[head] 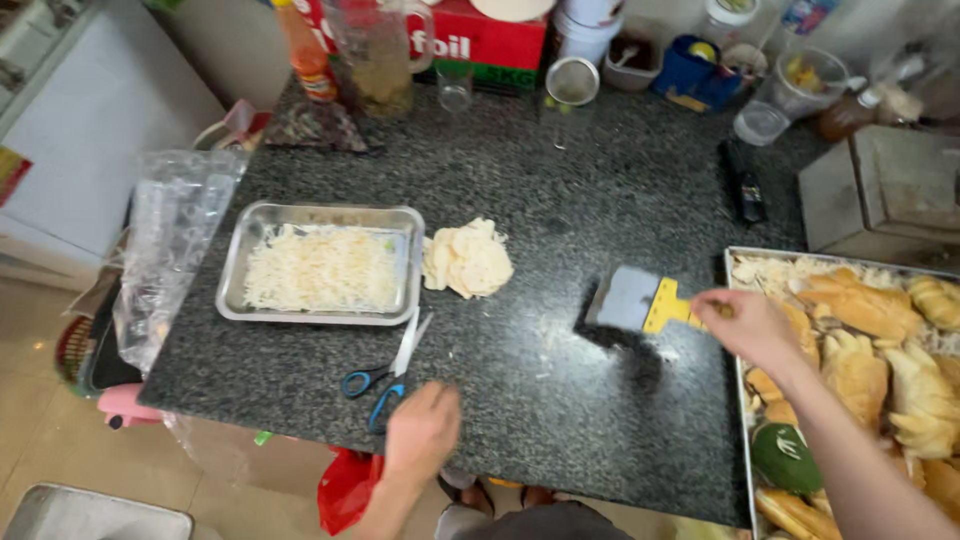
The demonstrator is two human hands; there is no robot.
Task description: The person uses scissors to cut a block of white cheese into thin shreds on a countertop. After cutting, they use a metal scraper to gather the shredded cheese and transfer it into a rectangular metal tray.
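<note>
Dark speckled surface [560,200] fills the frame. At lower centre the left hand [422,430] lies loosely curled and holds nothing, just right of the scissors [385,372], whose blades point up toward the tray [232,270]. Right of centre the right hand [745,322] grips the yellow handle of the scraper [640,302], its blade pointing left.
</note>
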